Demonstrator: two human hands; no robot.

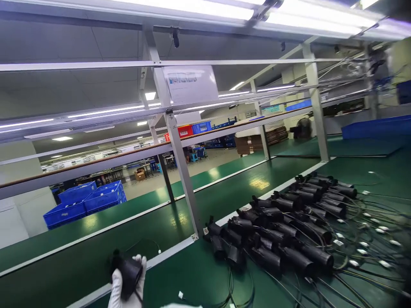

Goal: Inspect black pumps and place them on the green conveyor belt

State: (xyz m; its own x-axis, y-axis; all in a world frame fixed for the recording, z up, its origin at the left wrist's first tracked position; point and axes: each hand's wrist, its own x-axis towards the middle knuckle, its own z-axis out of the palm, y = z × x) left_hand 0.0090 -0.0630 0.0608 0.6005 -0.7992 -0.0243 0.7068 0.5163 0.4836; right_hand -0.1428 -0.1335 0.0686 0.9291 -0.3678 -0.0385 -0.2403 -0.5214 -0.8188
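My left hand (pixel 139 284), in a white glove, is wrapped round a black cylindrical part (pixel 128 273) at the lower left, over the metal edge strip of the green bench. A thin cable with a white connector (pixel 159 251) shows just beyond it. At the bottom edge a sliver of white (pixel 181 306) appears, perhaps my right hand, with no fingers to be made out. A large group of similar black cylinders (pixel 272 226) lies on the green surface to the right, their cables and white connectors (pixel 338 242) spread towards the right and front.
Metal posts (pixel 181 171) and rails rise from the bench. Past the bench, blue crates (pixel 102 196) are stacked at the left. A blue tray (pixel 379 128) stands at the far right. A printed sheet (pixel 192 84) hangs from the frame.
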